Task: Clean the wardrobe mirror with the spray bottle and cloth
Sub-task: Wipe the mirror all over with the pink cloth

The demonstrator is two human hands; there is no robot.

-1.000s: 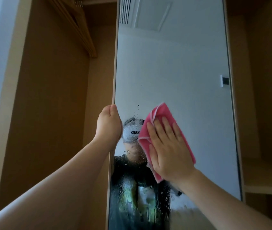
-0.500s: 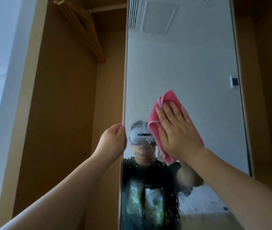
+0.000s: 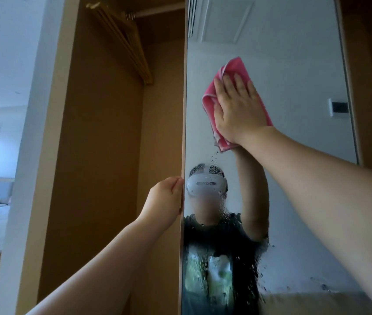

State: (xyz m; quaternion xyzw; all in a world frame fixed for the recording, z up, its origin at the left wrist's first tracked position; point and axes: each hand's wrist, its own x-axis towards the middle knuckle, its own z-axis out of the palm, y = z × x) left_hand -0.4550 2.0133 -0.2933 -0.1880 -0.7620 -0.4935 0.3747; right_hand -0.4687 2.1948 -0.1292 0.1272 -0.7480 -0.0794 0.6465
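**On the upper glass: wiping with the cloth**

On the wardrobe mirror (image 3: 294, 53), the right hand (image 3: 239, 108) lies flat. Its fingers are straight and close together, and it presses the pink cloth (image 3: 235, 67) on the glass. The cloth sits high up, near the middle of the glass from side to side. The left hand (image 3: 165, 197) curls its fingers round the mirror's left edge (image 3: 183, 110) and holds the door. The spray bottle is not in view.

The step looks like wiping. The spraying seems done, because wet drops (image 3: 223, 258) cover the glass at six o'clock from the cloth. The glass right around the cloth looks dry. So the next move is likely a flat, firm pull down toward six o'clock, through the drops.

There is room to move. At three o'clock from the cloth, open glass runs to the right frame (image 3: 348, 87). At nine o'clock only a short strip is left before the edge. At twelve o'clock the glass goes up out of view. The left hand sits at seven o'clock, so a wipe that way should stop short of it. The wooden hangers (image 3: 126, 42) hang at ten o'clock inside the wardrobe, well apart from the cloth.
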